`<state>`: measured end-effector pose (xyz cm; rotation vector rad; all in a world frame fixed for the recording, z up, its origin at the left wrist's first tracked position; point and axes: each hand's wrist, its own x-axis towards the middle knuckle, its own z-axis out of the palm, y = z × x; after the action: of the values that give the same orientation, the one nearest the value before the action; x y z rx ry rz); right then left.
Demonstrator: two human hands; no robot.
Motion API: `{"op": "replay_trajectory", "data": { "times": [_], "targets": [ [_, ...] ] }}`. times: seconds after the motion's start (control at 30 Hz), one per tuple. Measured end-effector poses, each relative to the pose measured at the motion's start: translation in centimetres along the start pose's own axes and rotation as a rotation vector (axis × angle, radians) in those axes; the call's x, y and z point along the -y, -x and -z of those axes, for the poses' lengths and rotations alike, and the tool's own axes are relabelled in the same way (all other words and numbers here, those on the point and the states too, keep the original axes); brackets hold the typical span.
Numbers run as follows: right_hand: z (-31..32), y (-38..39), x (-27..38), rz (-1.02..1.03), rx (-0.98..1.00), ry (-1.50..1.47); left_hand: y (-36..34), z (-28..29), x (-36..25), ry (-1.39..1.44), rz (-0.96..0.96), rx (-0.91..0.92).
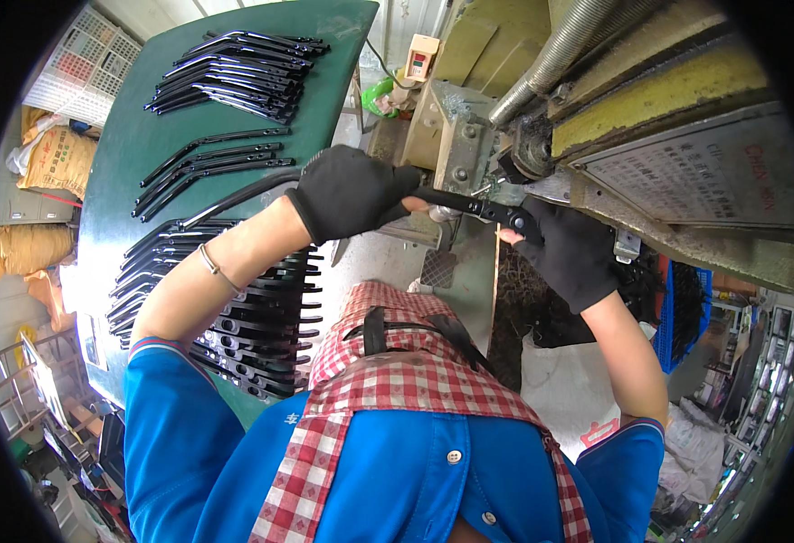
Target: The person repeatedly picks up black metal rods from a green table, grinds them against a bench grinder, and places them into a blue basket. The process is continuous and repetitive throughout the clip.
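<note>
Left hand [353,192] and right hand [567,253] both grip a black metal bar [469,206], lengthwise between them, its end under the press machine [650,118]; green table [125,154] beyond left hand

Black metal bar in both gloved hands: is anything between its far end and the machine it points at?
Nothing visible blocks it. The left hand and right hand both grip the black bar, which sits right at the machine. The contact spot itself is partly hidden by the right hand.
</note>
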<state>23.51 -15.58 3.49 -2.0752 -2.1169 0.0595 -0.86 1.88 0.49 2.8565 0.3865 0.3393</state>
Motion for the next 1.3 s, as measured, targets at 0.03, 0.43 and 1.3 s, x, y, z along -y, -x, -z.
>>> {"op": "replay_trajectory", "data": {
  "times": [0.03, 0.43, 1.3],
  "targets": [
    [-0.4, -0.1, -0.5, -0.011, -0.02, -0.025, -0.5, 0.2, 0.2, -0.023, 0.0, -0.009],
    [-1.9, -1.7, -2.2, -0.031, 0.106, -0.321, -3.2, 0.0, 3.1, -0.072, -0.045, 0.115],
    [-20.7, 3.6, -4.5, -0.279, -0.325, -0.717, -3.9, -1.7, 4.4, -0.056, -0.095, 0.144]
  ]
}}
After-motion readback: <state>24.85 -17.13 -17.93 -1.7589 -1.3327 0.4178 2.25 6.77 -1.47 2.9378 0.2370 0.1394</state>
